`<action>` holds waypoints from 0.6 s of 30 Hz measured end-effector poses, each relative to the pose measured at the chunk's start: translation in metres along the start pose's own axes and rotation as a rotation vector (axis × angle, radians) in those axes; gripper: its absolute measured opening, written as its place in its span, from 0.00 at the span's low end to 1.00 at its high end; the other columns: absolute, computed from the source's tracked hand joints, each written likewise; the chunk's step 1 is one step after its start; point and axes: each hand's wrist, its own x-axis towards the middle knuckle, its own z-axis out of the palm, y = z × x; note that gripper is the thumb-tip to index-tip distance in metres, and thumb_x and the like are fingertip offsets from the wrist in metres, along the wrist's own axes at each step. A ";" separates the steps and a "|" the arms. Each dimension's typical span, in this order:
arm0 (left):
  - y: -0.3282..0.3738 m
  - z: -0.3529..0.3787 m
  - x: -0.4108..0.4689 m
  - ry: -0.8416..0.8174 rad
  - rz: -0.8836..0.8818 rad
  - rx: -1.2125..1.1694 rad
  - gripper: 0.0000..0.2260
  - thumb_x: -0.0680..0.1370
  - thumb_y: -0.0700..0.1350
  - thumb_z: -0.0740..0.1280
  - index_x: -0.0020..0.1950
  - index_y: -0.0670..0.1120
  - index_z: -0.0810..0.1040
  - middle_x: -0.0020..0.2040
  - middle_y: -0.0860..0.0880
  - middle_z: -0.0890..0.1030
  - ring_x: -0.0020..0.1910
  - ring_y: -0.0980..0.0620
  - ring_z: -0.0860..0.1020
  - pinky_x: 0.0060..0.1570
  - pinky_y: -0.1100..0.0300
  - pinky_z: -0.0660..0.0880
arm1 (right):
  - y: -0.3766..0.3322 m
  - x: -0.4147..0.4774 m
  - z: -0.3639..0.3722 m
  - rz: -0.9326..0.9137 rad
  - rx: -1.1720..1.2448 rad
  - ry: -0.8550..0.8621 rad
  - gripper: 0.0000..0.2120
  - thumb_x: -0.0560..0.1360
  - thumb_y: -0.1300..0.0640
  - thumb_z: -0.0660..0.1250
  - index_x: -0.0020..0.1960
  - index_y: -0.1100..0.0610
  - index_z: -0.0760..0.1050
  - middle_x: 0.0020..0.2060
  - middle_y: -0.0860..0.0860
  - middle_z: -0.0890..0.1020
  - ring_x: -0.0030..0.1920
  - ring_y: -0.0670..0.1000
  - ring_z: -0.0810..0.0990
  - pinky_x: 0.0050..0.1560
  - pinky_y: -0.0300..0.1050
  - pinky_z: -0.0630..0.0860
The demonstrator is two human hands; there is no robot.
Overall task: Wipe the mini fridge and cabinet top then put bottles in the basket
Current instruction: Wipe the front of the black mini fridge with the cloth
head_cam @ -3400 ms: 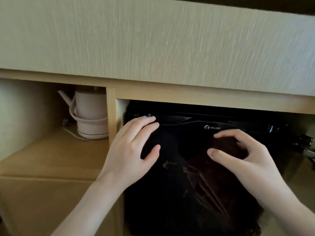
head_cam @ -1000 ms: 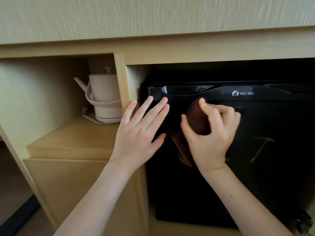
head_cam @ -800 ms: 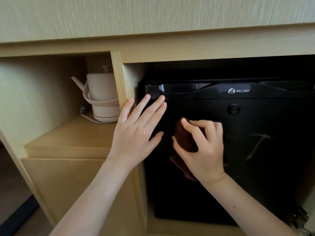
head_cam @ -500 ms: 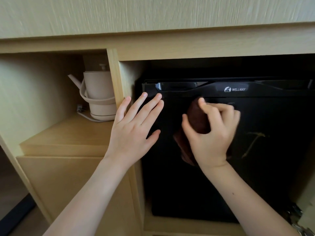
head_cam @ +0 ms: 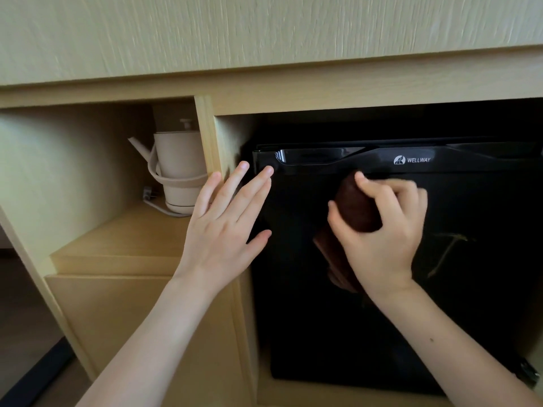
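Head camera: A person's 2 bare hands work at a glossy black mini fridge with a shut door, which sits in the right-hand compartment of a pale wood-grain cabinet. The right hand has its fingers and thumb curled round a bunched dark brown cloth and holds it against the upper part of the fridge door, just under the top band with the white WELLWAY logo. A loose end of the cloth hangs below the palm. The hand is slightly blurred. The left hand is spread flat with straight fingers and holds nothing. It lies across the cabinet's upright wooden divider and the door's left edge, with its fingertips near the door's top left corner. Whether the palm presses on the surface cannot be told. In the left compartment, a cream electric kettle with a spout and looped handle stands on a wooden shelf, well apart from the cloth.
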 end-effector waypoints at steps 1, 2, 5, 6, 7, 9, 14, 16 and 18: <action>0.000 0.000 0.000 -0.005 -0.006 0.003 0.32 0.76 0.53 0.70 0.77 0.44 0.65 0.79 0.50 0.63 0.79 0.47 0.57 0.78 0.50 0.45 | -0.005 0.006 0.005 0.000 0.004 0.014 0.18 0.70 0.54 0.78 0.57 0.61 0.82 0.49 0.56 0.78 0.51 0.51 0.71 0.54 0.39 0.69; 0.000 0.001 0.000 -0.012 -0.004 0.009 0.33 0.75 0.53 0.69 0.77 0.44 0.65 0.79 0.50 0.63 0.79 0.48 0.57 0.78 0.49 0.45 | -0.011 0.008 0.011 -0.019 0.005 0.010 0.18 0.70 0.54 0.77 0.57 0.61 0.82 0.49 0.57 0.79 0.50 0.52 0.72 0.54 0.38 0.68; -0.001 0.002 -0.001 -0.018 0.002 0.025 0.33 0.75 0.54 0.69 0.78 0.45 0.64 0.79 0.51 0.62 0.79 0.48 0.57 0.78 0.48 0.45 | -0.024 -0.010 0.024 -0.162 0.011 -0.104 0.17 0.70 0.55 0.77 0.57 0.61 0.83 0.49 0.57 0.81 0.47 0.57 0.74 0.49 0.46 0.73; -0.001 0.002 -0.001 -0.018 0.002 0.026 0.33 0.75 0.54 0.69 0.78 0.45 0.64 0.79 0.51 0.62 0.79 0.48 0.58 0.78 0.48 0.45 | -0.025 -0.020 0.026 -0.208 0.012 -0.158 0.17 0.71 0.55 0.77 0.57 0.61 0.83 0.48 0.57 0.81 0.46 0.58 0.75 0.47 0.51 0.75; -0.001 0.002 0.000 -0.018 0.002 0.026 0.33 0.75 0.54 0.69 0.78 0.45 0.64 0.79 0.50 0.63 0.79 0.48 0.58 0.78 0.48 0.45 | -0.025 -0.030 0.027 -0.236 0.013 -0.208 0.17 0.71 0.55 0.77 0.57 0.61 0.83 0.48 0.56 0.82 0.46 0.58 0.75 0.44 0.54 0.75; -0.002 0.001 0.001 -0.020 -0.008 0.021 0.33 0.75 0.55 0.68 0.78 0.45 0.64 0.79 0.49 0.63 0.79 0.48 0.57 0.78 0.49 0.45 | -0.022 -0.044 0.025 -0.243 0.012 -0.273 0.17 0.72 0.55 0.77 0.58 0.60 0.83 0.48 0.55 0.82 0.46 0.56 0.76 0.43 0.55 0.76; -0.001 0.000 0.000 -0.032 -0.012 0.013 0.33 0.76 0.55 0.68 0.78 0.45 0.63 0.79 0.50 0.62 0.79 0.49 0.56 0.78 0.49 0.44 | -0.024 -0.024 0.026 -0.148 0.038 -0.140 0.16 0.71 0.55 0.77 0.56 0.60 0.83 0.47 0.55 0.80 0.47 0.54 0.74 0.47 0.48 0.75; -0.002 0.000 -0.001 -0.034 -0.010 0.017 0.34 0.76 0.55 0.68 0.78 0.45 0.63 0.79 0.50 0.61 0.79 0.49 0.56 0.78 0.49 0.44 | -0.029 -0.006 0.032 -0.076 0.041 -0.040 0.17 0.70 0.54 0.77 0.56 0.59 0.83 0.48 0.55 0.80 0.48 0.53 0.72 0.50 0.41 0.71; -0.002 0.000 -0.001 -0.041 -0.006 0.023 0.34 0.75 0.55 0.68 0.78 0.45 0.63 0.79 0.50 0.61 0.79 0.50 0.56 0.78 0.49 0.44 | -0.033 0.001 0.039 -0.079 0.030 -0.015 0.17 0.71 0.54 0.77 0.57 0.59 0.83 0.49 0.55 0.80 0.48 0.53 0.71 0.51 0.40 0.69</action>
